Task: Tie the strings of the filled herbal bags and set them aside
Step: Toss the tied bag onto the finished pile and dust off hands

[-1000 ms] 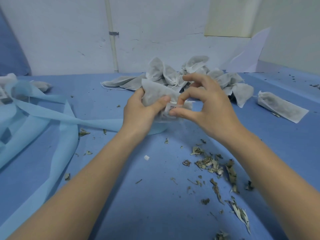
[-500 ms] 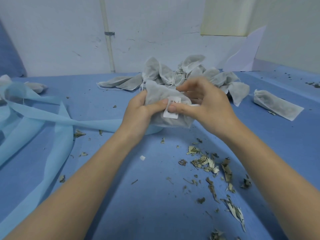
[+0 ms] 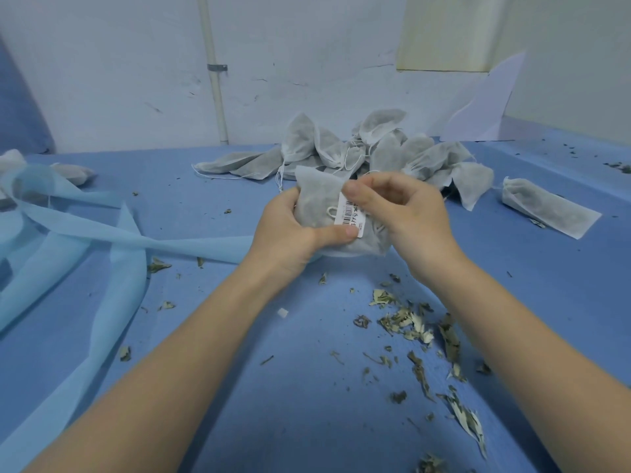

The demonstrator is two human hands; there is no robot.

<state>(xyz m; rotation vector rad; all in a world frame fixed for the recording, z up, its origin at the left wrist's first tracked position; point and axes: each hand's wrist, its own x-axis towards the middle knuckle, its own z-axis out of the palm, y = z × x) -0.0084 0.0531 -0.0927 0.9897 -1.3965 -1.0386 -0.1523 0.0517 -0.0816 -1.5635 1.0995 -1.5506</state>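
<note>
Head view: left hand (image 3: 290, 233) grips the soft, light herbal bag (image 3: 316, 206); right hand (image 3: 406, 206) pinches its label (image 3: 350, 216); hold the neck.

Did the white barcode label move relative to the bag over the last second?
Yes. The label now lies flat on the bag front, pinched by the right hand above and left hand thumb below; a second ago it sat hidden between the fingers.
</note>
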